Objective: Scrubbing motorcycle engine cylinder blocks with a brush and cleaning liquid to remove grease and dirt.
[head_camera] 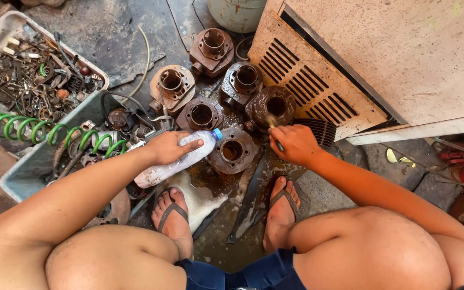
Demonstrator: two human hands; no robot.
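The person squats over a wet, grimy floor (108, 32), one foot in each of two dark sandals. The left hand (168, 147) wraps its fingers around one clear plastic bottle (181, 159) with a blue cap, held tilted so the cap points at the nearest rusty engine cylinder (233, 151). The right hand (295, 145) closes its fingers on the thin handle of one small brush (274, 129), whose blurred bristles sit at the edge of another cylinder (273, 107) just beyond.

Six rusty cylinders in all lie clustered on the floor in front of the feet: the two named, plus four more (201, 115) (244, 80) (172, 85) (212, 47) farther out, each with its round bore facing up. To the left stands one grey tray (30, 169) heaped with small metal parts, and one green coiled hose (38, 129) runs across it. To the right one pale metal cabinet (361, 70) with a slotted vent panel leans over the cylinders.
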